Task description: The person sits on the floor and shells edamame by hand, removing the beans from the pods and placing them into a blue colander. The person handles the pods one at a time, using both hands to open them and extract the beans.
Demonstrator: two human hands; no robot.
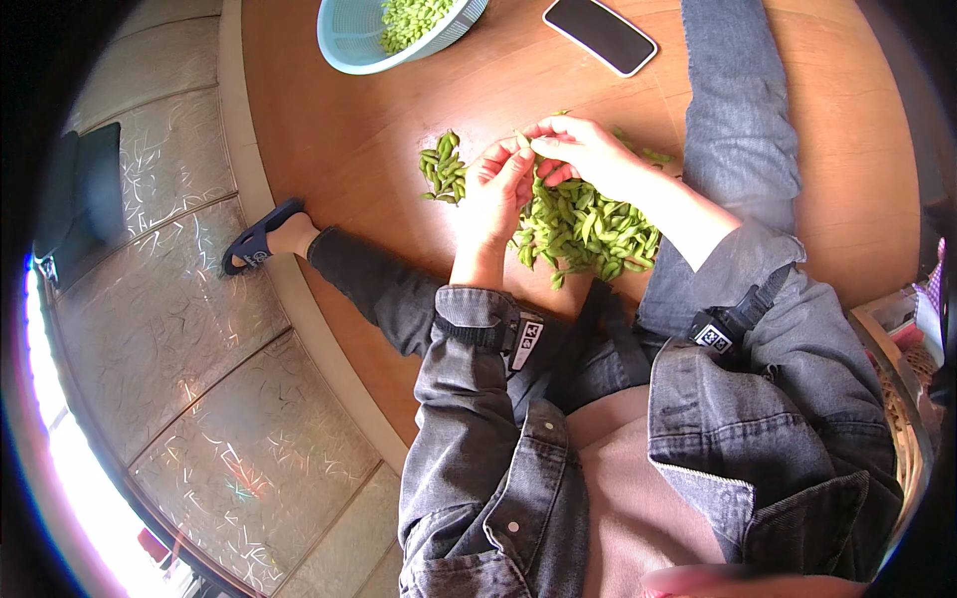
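Observation:
My left hand [499, 178] and my right hand [579, 149] meet above the wooden surface, their fingertips pinching a small green soybean pod [524, 140] between them. A heap of green soybean pods [587, 228] lies under and beside my right hand, spreading toward my lap. To the left of my left hand sits a smaller pile of darker, flatter pods [446, 168]. Farther off stands a light-blue plastic basket [351, 52], cut by the top of the picture, with pale green beans [415, 22] in it.
A smartphone [602, 36] with a dark screen lies beyond the heap. My outstretched jeans leg [740, 112] borders the pods on the right. My other leg bends left, its sandalled foot [263, 238] past the wood's edge over a tiled floor [224, 418]. A wicker basket [908, 433] stands at the right.

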